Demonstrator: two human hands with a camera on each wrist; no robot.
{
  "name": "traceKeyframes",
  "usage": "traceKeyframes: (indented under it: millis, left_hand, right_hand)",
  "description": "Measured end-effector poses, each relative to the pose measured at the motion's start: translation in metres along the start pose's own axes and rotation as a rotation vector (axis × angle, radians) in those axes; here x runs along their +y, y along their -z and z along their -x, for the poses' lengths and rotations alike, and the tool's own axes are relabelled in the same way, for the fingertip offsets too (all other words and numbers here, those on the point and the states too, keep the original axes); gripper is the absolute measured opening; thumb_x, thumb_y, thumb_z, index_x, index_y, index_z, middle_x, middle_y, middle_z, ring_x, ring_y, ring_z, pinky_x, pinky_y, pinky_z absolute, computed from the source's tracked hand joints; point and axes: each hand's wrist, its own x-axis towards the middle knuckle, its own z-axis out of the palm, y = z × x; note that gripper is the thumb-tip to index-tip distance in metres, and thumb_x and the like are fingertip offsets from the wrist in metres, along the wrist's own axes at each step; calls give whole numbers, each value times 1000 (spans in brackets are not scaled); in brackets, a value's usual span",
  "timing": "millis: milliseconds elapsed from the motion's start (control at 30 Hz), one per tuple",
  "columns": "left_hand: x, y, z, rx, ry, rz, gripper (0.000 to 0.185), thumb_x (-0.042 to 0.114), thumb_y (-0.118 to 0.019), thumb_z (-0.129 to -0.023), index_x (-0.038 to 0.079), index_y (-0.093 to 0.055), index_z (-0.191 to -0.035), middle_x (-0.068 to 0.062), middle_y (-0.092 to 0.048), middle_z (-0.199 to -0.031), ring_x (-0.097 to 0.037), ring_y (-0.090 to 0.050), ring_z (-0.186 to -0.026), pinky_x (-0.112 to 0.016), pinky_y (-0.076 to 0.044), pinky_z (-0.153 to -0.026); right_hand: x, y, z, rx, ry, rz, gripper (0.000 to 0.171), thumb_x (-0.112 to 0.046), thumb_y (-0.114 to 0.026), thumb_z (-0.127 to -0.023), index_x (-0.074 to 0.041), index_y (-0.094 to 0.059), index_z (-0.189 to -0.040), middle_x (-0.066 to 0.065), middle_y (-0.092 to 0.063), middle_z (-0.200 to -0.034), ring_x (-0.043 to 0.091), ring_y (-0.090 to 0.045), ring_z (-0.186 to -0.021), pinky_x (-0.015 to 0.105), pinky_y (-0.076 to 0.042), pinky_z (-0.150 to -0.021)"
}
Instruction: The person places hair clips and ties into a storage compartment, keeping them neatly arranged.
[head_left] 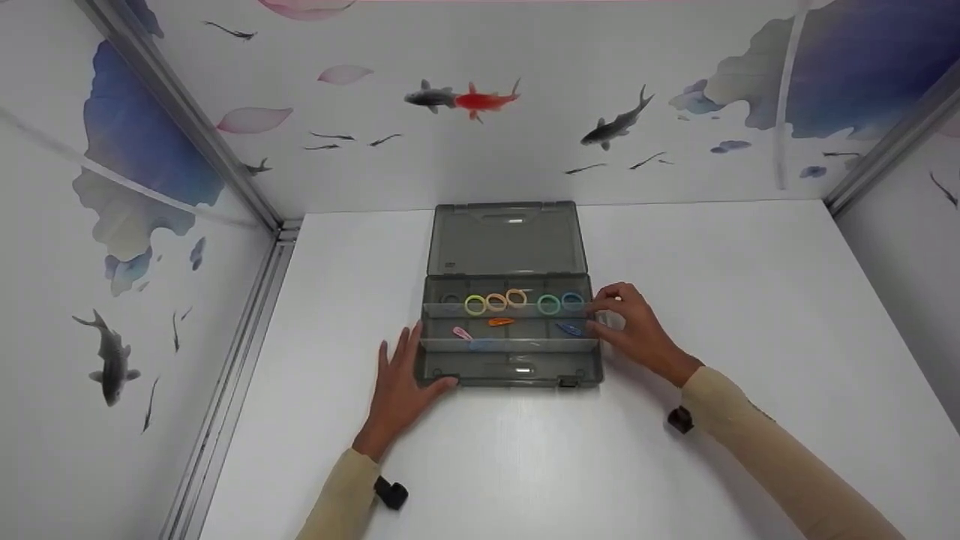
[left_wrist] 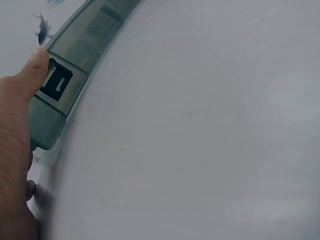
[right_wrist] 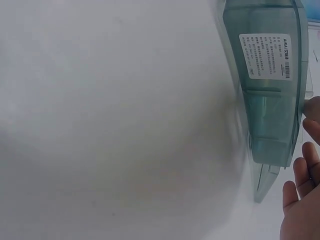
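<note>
A grey see-through plastic box [head_left: 510, 367] lies on the table with its lid [head_left: 506, 240] folded back. Two clear divider strips cross it, a rear one [head_left: 450, 309] and a front one [head_left: 540, 345]. My left hand [head_left: 396, 394] rests against the box's left side with fingers fairly straight, its thumb on the front edge near a latch [left_wrist: 57, 82]. At the right wall, my right hand [head_left: 637, 330] pinches the rear divider's end between thumb and index finger. Coloured rings [head_left: 496, 303] sit in the back row; pink [head_left: 461, 334], orange [head_left: 501, 322] and blue [head_left: 570, 330] hair clips lie in the middle row.
The white table [head_left: 525, 465] meets a back wall [head_left: 510, 157] printed with fish, right behind the lid. A metal frame post [head_left: 225, 375] runs along the left side. A printed label [right_wrist: 265, 56] is stuck to the box's outside.
</note>
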Motion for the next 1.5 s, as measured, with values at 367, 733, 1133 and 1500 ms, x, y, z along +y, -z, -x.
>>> traceKeyframes:
  millis: [367,733,1133,1500]
  left_hand:
    - [1,0,1,-11,16,17,111,80,-66,-76,42,-8,-162,-13,-20,-167,-48,-4,-152,-69,-17,-117]
    - [0,0,2,-2,11,27,109,79,-67,-77,44,-7,-162,-12,-20,-167,-48,-3,-152,-70,-18,-116]
    - [0,0,1,-11,17,25,110,80,-66,-76,44,-7,-161,-11,-19,-168,-47,-3,-153,-70,-19,-116]
    - [0,0,1,9,-13,5,112,77,-69,-77,40,-8,-162,-15,-22,-166,-43,-11,-153,-65,-13,-120]
  right_hand:
    - [11,24,30,22,-42,73,26,-10,-82,-86,-7,-74,-111,5,-59,-116,21,-50,-114,22,-39,-97]
    - [25,44,71,19,-14,122,26,-2,-83,-83,-5,-74,-107,10,-60,-110,22,-51,-108,19,-37,-92]
    - [33,58,104,-6,-40,144,28,0,-85,-78,-8,-75,-103,9,-61,-108,22,-49,-103,25,-36,-88]
    - [34,69,120,0,19,174,31,1,-88,-74,-8,-75,-101,12,-62,-106,21,-48,-101,28,-35,-83]
